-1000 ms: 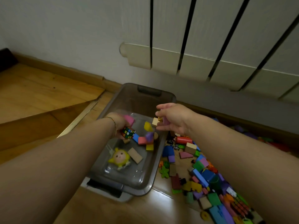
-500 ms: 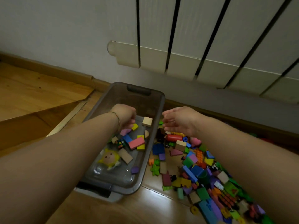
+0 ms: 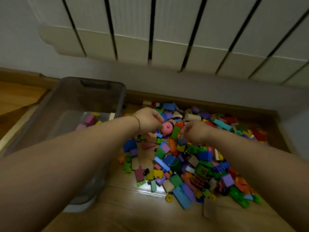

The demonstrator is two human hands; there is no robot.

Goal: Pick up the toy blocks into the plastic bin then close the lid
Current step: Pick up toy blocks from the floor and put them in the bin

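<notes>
A heap of colourful toy blocks (image 3: 192,158) covers the wooden floor below the radiator. To its left stands the smoky translucent plastic bin (image 3: 122,96), with several blocks (image 3: 90,119) lying inside. My left hand (image 3: 148,121) reaches over the heap's far-left part, its fingers loosely bent and touching a pink round toy (image 3: 167,128). My right hand (image 3: 195,131) hovers just to the right of it, fingers curled down beside a green block (image 3: 175,133). Blur hides whether it holds anything. My left forearm covers the bin's near end, and no lid shows.
A white radiator (image 3: 167,39) hangs on the wall behind the heap. A wooden skirting board (image 3: 217,106) runs along the wall. Left of the bin, a raised wooden step (image 3: 15,101) edges the floor. Bare floor (image 3: 133,210) lies in front of the heap.
Both hands have left the bin and moved right over the block heap. The blocks they held now lie in the bin. The camera has swung to the right.
</notes>
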